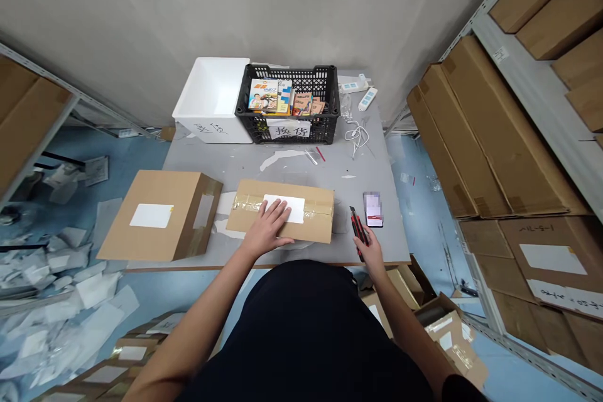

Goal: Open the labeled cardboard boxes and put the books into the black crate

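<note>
A taped cardboard box (317, 217) with a white label lies in front of me near the table's front edge. My left hand (269, 228) rests on its top with the fingers laid out over the label. To the right of the box, my right hand (370, 250) grips a red and black utility knife (357, 226), its front end pointing away from me. Just beyond that hand, a phone (374, 208) with a lit screen lies on the table. A larger cardboard box (151, 191) with a white label stands on the left.
At the table's back stand a white bin (207, 129) and a black crate (325, 129) holding booklets. Power strips (367, 98) and a white cable (357, 135) lie right of them. Shelves with cartons (490, 138) flank the right; paper scraps (75, 264) cover the floor at left.
</note>
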A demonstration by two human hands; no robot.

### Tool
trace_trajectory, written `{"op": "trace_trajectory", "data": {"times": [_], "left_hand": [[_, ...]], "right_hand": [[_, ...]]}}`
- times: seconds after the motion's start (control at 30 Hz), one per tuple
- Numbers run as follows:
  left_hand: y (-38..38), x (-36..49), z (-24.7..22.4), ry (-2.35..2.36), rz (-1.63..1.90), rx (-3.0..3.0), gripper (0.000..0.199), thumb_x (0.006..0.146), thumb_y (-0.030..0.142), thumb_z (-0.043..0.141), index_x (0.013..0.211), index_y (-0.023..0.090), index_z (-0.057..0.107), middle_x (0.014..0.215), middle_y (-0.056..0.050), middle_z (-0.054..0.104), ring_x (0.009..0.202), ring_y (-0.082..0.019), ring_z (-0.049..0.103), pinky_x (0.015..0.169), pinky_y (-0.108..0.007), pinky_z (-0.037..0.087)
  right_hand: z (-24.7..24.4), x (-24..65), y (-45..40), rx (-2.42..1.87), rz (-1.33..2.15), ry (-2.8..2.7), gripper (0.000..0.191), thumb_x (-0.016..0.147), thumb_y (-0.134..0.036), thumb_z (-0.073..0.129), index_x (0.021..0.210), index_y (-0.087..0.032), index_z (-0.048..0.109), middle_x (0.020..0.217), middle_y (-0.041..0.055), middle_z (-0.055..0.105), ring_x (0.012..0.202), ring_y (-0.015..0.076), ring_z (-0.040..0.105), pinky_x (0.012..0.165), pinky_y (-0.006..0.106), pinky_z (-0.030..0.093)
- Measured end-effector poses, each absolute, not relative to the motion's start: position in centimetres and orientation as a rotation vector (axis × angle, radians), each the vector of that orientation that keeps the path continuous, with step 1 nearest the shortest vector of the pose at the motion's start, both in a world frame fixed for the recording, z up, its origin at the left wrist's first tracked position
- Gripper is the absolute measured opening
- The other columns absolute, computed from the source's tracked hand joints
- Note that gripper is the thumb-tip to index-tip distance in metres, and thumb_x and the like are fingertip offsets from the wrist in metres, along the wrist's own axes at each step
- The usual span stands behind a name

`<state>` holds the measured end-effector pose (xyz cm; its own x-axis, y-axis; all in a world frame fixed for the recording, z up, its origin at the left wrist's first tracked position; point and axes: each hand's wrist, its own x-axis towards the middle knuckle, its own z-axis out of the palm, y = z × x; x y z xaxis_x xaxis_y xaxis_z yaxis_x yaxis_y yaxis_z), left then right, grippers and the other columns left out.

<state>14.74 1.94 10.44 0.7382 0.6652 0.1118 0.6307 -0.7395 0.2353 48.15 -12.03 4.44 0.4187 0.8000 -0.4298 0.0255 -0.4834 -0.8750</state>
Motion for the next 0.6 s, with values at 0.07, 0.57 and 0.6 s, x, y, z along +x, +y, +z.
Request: {"op": "trace_trajectory", "data": {"times": [0.07,0.57,0.6], "left_hand": [[1.9,14.8,10.5,1.048,0.265,2.756,0.087,0.08,0.07,0.054,0.148,0.02,0.035,0.151,-0.016,0.038,0.144,-0.036,0.025,0.118,-0.06,0.011],[3.0,8.8,10.3,1.758,0.782,2.071,0.062,0.095,0.053,0.037,0.148,0.022,0.035,0.154,-0.013,0.034,0.144,-0.029,0.029,0.116,-0.051,0.027],[3.7,7.6,9.8,1.825,0.837,1.899,0.062,0.094,0.056,0.038,0.146,0.023,0.038,0.152,-0.013,0.038,0.142,-0.029,0.033,0.114,-0.05,0.03]], "right_hand": [[1.6,47.1,-10.2,-1.944,1.019,-0.744,0.068,0.075,-0.049,0.062,0.133,-0.016,0.048,0.109,0.0104,0.067,0.083,0.0218,0.064,0.071,0.033,0.051],[-3.6,46.1,-6.4,-2.438,0.741,-0.936,0.056,0.08,-0.034,0.053,0.131,-0.012,0.055,0.137,0.021,0.048,0.129,0.0337,0.043,0.104,0.042,0.032],[-3.3,45.9,-6.2,-2.404,0.737,-0.947,0.055,0.082,-0.036,0.051,0.132,-0.013,0.055,0.14,0.0201,0.046,0.131,0.0328,0.04,0.105,0.041,0.031]]}}
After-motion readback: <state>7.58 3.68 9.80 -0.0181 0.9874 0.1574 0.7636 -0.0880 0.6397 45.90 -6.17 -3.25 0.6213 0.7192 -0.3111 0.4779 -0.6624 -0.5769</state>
